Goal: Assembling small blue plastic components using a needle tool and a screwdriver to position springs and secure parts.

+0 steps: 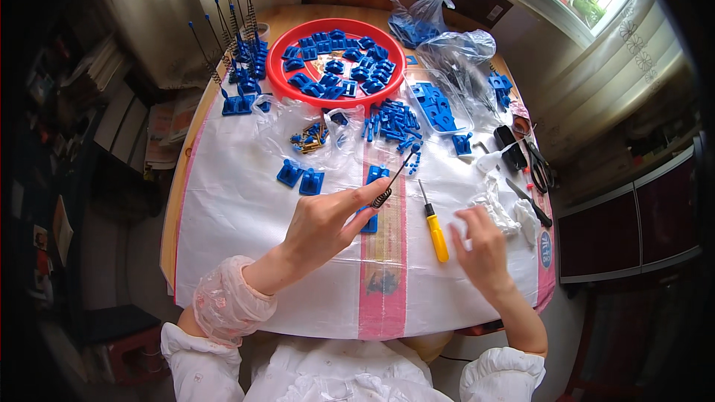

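Just below the red tray (277,83), in the head view, the left hand (322,225) pinches a thin black rod with a coil spring (392,179) at its lower end and a small blue ball at its tip; its grip is narrow, closed on the spring end. A blue base piece (369,222) shows partly under that hand. The right hand (482,247) hovers with fingers loosely spread, holding nothing, just right of the yellow-handled screwdriver (433,222), which lies on the white-covered desk (246,253).

Left of the tray stands a cluster of finished pieces (240,67), blue bases with sprung rods rising from them. By my reading, that cluster is the part done. Much seems left: the tray is full of loose blue parts, more lie in a heap (392,122) just below it, two bare bases (300,176) wait further down, and bags of blue parts (432,30) sit to its right. The rod in hand is not yet seated in a base.
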{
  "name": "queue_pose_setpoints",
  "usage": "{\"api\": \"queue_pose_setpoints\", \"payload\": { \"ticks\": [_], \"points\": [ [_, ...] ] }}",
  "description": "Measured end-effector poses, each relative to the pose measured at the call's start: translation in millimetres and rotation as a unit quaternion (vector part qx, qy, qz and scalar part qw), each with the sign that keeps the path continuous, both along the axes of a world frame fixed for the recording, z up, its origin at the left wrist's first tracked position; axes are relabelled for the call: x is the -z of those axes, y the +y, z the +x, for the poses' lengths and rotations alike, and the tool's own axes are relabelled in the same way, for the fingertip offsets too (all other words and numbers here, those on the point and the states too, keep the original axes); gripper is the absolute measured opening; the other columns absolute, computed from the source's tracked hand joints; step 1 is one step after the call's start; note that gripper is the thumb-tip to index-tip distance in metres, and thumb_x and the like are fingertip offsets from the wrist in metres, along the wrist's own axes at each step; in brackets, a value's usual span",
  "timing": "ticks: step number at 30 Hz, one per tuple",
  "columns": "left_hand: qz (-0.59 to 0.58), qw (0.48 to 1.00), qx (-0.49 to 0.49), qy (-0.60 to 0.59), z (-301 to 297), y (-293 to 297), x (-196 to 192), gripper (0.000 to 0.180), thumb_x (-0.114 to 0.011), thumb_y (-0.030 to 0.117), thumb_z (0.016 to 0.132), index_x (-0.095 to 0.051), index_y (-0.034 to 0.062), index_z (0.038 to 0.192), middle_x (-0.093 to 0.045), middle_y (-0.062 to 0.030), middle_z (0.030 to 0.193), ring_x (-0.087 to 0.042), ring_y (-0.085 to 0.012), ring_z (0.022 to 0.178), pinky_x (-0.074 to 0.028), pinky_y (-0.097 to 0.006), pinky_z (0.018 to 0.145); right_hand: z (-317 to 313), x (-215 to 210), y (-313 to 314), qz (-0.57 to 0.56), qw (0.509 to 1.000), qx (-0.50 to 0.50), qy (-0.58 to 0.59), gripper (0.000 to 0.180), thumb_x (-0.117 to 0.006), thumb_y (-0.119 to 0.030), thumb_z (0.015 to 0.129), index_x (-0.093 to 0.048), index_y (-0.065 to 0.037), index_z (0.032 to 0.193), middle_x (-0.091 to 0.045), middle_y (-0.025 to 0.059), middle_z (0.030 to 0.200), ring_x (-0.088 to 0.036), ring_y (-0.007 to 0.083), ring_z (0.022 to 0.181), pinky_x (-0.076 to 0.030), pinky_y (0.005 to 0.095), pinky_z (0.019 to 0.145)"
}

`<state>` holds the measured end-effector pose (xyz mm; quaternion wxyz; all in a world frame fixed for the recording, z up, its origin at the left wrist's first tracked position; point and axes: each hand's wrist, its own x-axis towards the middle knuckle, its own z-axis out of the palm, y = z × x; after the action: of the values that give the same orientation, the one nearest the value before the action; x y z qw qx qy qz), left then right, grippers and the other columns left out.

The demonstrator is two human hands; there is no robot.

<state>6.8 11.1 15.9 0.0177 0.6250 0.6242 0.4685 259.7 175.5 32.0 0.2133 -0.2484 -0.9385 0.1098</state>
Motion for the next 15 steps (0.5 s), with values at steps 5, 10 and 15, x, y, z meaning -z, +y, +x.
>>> {"api": "queue_pose_setpoints", "payload": {
  "ticks": [5,10,15],
  "points": [
    [0.002,1.0,-0.003,-0.005,0.9,0.2,-2.3,0.061,-0.082,0.003,0.085,-0.06,0.013,0.141,-0.079,-0.0122,0.103,-0.079,-0.023,0.088,-0.062,-0.031,0.071,-19.0,13.5,-13.3,-0.05,0.996,-0.05,-0.053,0.02,-0.071,-0.011,0.09,-0.056,-0.001,0.098,-0.058,0.0167,0.091,-0.066,0.038,0.078,-0.054,0.0461,0.066],
    [-0.001,1.0,-0.007,-0.002,0.5,-1.1,-2.6,0.061,-0.082,0.003,0.085,-0.06,0.0127,0.141,-0.079,-0.0122,0.105,-0.079,-0.0232,0.088,-0.062,-0.031,0.071,-11.2,14.1,14.3,-0.009,0.995,0.001,-0.095,0.015,-0.068,-0.008,0.089,-0.055,-0.004,0.095,-0.058,0.0142,0.091,-0.066,0.0347,0.078,-0.053,0.0465,0.065],
    [0.005,1.0,0.0,-0.003,0.4,0.1,-1.8,0.061,-0.082,0.002,0.085,-0.06,0.0122,0.141,-0.079,-0.0124,0.109,-0.079,-0.0236,0.087,-0.062,-0.031,0.071,7.4,14.6,59.8,0.111,0.99,0.011,-0.084,0.012,-0.069,-0.007,0.088,-0.057,-0.004,0.092,-0.058,0.0116,0.091,-0.064,0.0315,0.083,-0.053,0.0446,0.066]
  ]
}}
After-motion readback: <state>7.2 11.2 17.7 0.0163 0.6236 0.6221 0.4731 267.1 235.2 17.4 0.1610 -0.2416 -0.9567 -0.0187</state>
